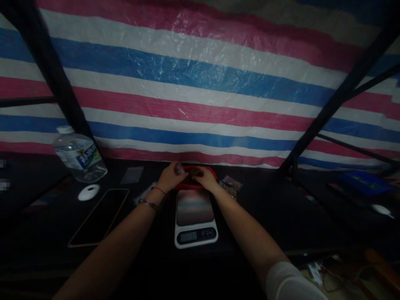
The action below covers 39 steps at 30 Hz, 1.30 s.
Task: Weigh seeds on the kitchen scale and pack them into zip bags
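At far left a bottle (pixel 81 157) stands upright, a white oval object (pixel 89 192) just in front of it. Next comes a phone (pixel 99 217), slanting away to the right, with a flat bag (pixel 131 175) beyond it. Another bag (pixel 144 194) lies partly behind the left wrist. The left hand (pixel 169 178) has its fingers closed on a small clear bag (pixel 179 168) over the red tray (pixel 213 171); which way its mouth points is too dim to tell. The tray, beyond the scale (pixel 195 216), has its long axis crosswise; the scale points lengthwise, display nearest the person, between the forearms. The right hand (pixel 205 178) reaches fingertips into dark bits (pixel 193 173) in the tray, hiding part of it; whether they pinch any, I cannot tell. Filled bags (pixel 231 186) lie just right, a blue item (pixel 365 183) well apart.
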Each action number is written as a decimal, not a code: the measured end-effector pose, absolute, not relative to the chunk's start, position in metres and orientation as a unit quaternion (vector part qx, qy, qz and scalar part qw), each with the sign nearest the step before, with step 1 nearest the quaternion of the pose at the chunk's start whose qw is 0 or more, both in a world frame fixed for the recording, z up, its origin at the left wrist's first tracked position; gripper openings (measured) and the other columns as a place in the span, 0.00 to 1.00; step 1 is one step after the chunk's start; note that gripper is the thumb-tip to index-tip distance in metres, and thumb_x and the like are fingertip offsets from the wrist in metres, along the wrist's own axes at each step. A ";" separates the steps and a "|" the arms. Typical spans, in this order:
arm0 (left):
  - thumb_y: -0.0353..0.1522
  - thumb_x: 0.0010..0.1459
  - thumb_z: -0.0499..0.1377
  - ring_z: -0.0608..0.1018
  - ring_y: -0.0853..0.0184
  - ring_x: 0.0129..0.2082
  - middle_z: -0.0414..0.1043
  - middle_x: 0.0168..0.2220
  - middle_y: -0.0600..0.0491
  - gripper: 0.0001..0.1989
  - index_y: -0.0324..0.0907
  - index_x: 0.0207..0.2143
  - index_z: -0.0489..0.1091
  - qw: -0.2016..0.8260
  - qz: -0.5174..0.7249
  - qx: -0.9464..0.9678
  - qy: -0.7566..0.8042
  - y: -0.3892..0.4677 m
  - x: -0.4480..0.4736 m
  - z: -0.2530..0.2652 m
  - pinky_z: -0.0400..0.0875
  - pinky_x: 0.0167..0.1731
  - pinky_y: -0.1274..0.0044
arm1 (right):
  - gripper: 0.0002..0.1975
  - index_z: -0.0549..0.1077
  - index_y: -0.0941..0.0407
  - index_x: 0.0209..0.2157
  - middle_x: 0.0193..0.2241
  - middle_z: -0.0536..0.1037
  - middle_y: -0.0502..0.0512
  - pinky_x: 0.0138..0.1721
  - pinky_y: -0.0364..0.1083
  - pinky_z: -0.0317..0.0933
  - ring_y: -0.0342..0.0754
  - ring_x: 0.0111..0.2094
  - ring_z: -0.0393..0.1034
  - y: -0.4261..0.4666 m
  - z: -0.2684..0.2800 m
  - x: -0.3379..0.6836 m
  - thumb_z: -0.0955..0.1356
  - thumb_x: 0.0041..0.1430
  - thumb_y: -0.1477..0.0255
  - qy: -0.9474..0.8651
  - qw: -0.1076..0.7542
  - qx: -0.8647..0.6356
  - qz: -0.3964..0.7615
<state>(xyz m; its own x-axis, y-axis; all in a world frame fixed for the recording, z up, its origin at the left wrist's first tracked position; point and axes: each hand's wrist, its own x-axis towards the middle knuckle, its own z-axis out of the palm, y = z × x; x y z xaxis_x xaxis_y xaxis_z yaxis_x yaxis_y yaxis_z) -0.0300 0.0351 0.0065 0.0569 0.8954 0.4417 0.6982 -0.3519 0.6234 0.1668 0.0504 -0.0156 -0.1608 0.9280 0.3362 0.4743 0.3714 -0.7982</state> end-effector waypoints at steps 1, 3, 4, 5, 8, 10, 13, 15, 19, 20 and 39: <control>0.45 0.48 0.62 0.76 0.57 0.46 0.73 0.47 0.46 0.29 0.41 0.50 0.66 0.123 0.406 0.715 0.556 0.032 -0.031 0.005 0.70 0.47 0.69 | 0.22 0.74 0.52 0.46 0.43 0.79 0.53 0.51 0.51 0.65 0.51 0.45 0.74 0.049 -0.015 0.167 0.73 0.45 0.75 -0.713 0.423 -0.491 0.270; 0.46 0.48 0.61 0.77 0.58 0.45 0.74 0.46 0.47 0.29 0.41 0.50 0.65 0.120 0.410 0.717 0.551 0.028 -0.033 0.002 0.70 0.47 0.69 | 0.22 0.75 0.53 0.46 0.42 0.79 0.54 0.50 0.51 0.66 0.51 0.44 0.74 0.046 -0.015 0.167 0.73 0.45 0.75 -0.714 0.420 -0.485 0.280; 0.45 0.48 0.61 0.77 0.58 0.45 0.74 0.46 0.47 0.28 0.41 0.49 0.65 0.117 0.412 0.720 0.546 0.026 -0.033 0.001 0.70 0.47 0.69 | 0.23 0.74 0.54 0.47 0.42 0.79 0.54 0.49 0.51 0.66 0.50 0.43 0.74 0.044 -0.016 0.167 0.73 0.45 0.75 -0.714 0.421 -0.481 0.285; 0.45 0.48 0.61 0.77 0.58 0.44 0.74 0.45 0.47 0.28 0.41 0.49 0.65 0.113 0.415 0.722 0.542 0.024 -0.034 0.000 0.70 0.47 0.70 | 0.25 0.73 0.54 0.49 0.43 0.79 0.54 0.49 0.50 0.66 0.50 0.43 0.75 0.043 -0.016 0.167 0.73 0.46 0.75 -0.713 0.424 -0.478 0.289; 0.44 0.49 0.60 0.77 0.59 0.44 0.74 0.44 0.48 0.26 0.42 0.49 0.65 0.100 0.426 0.719 0.540 0.020 -0.037 -0.002 0.70 0.47 0.70 | 0.27 0.70 0.54 0.52 0.44 0.79 0.54 0.50 0.50 0.66 0.49 0.44 0.74 0.041 -0.016 0.167 0.72 0.47 0.74 -0.713 0.435 -0.469 0.287; 0.44 0.50 0.60 0.77 0.60 0.44 0.74 0.44 0.48 0.26 0.42 0.49 0.65 0.100 0.426 0.717 0.543 0.018 -0.038 -0.002 0.70 0.47 0.70 | 0.25 0.72 0.53 0.51 0.46 0.78 0.55 0.53 0.50 0.64 0.49 0.47 0.73 0.039 -0.014 0.167 0.72 0.48 0.74 -0.718 0.435 -0.471 0.272; 0.43 0.50 0.60 0.77 0.60 0.43 0.74 0.44 0.49 0.25 0.43 0.48 0.65 0.106 0.424 0.719 0.540 0.016 -0.041 -0.003 0.71 0.46 0.70 | 0.24 0.71 0.52 0.52 0.49 0.76 0.54 0.56 0.51 0.61 0.49 0.50 0.71 0.037 -0.009 0.169 0.70 0.51 0.75 -0.732 0.426 -0.467 0.255; 0.43 0.50 0.60 0.77 0.61 0.43 0.74 0.44 0.48 0.24 0.42 0.48 0.65 0.107 0.429 0.723 0.531 0.015 -0.041 -0.002 0.71 0.47 0.70 | 0.25 0.70 0.52 0.53 0.50 0.75 0.54 0.57 0.51 0.59 0.48 0.52 0.70 0.035 -0.006 0.172 0.69 0.52 0.75 -0.736 0.424 -0.465 0.249; 0.41 0.49 0.60 0.76 0.59 0.45 0.73 0.45 0.46 0.24 0.40 0.48 0.66 0.095 0.440 0.728 0.518 0.015 -0.041 0.000 0.69 0.49 0.67 | 0.27 0.67 0.52 0.56 0.52 0.74 0.56 0.58 0.52 0.58 0.48 0.52 0.69 0.031 -0.005 0.178 0.69 0.53 0.75 -0.723 0.440 -0.467 0.255; 0.41 0.49 0.61 0.76 0.58 0.45 0.73 0.46 0.46 0.24 0.40 0.47 0.66 0.093 0.441 0.726 0.519 0.015 -0.040 0.001 0.69 0.50 0.67 | 0.29 0.65 0.52 0.57 0.51 0.74 0.56 0.57 0.52 0.59 0.48 0.52 0.69 0.030 -0.005 0.180 0.69 0.52 0.75 -0.716 0.446 -0.467 0.265; 0.45 0.48 0.61 0.75 0.61 0.42 0.72 0.44 0.47 0.27 0.39 0.48 0.63 0.144 0.424 0.761 0.469 0.008 -0.044 0.003 0.70 0.45 0.69 | 0.23 0.76 0.53 0.41 0.41 0.76 0.55 0.51 0.51 0.59 0.54 0.48 0.68 -0.024 0.024 0.187 0.77 0.40 0.68 -0.888 0.237 -0.309 0.242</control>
